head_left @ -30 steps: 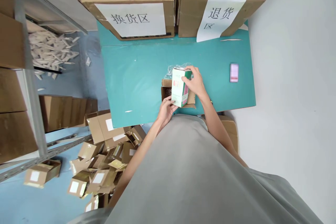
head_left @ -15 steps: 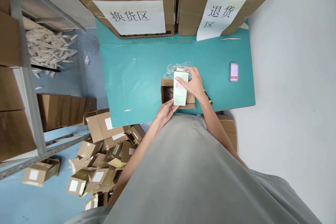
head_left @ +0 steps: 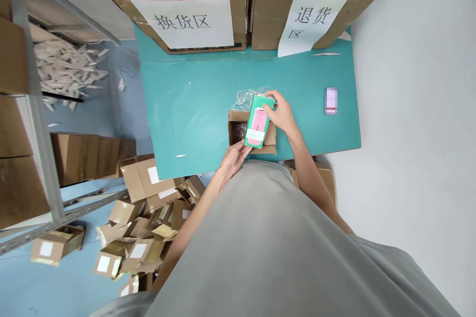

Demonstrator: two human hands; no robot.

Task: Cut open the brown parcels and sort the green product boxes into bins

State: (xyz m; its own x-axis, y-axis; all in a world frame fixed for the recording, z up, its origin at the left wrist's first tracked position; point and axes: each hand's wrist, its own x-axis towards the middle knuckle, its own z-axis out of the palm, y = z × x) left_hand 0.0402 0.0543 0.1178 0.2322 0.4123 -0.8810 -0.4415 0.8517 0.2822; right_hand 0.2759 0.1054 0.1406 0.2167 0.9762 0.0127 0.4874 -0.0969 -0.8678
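Note:
A slim green product box (head_left: 257,121) with a pink picture on its face is tilted over a small open cardboard carton (head_left: 270,144). My right hand (head_left: 281,111) grips its upper end, thumb across the front and fingers behind the top edge. At the lower left corner, my left hand (head_left: 234,156) has its fingers closed against the box, some of them hidden underneath. Clear plastic wrap (head_left: 246,98) lies crumpled just behind the carton, and more shiny plastic shows inside it.
Two large cartons (head_left: 241,43) packed with green boxes stand at the back of the teal table (head_left: 186,104), with paper signs on their fronts. A phone-sized item (head_left: 330,101) lies at the right. Discarded cartons (head_left: 139,250) cover the floor at left, beside a metal shelf (head_left: 40,109).
The product box has turned from its pale side to its green side with the pink picture, and leans more. My right hand has shifted slightly right; the left hand is nearly still.

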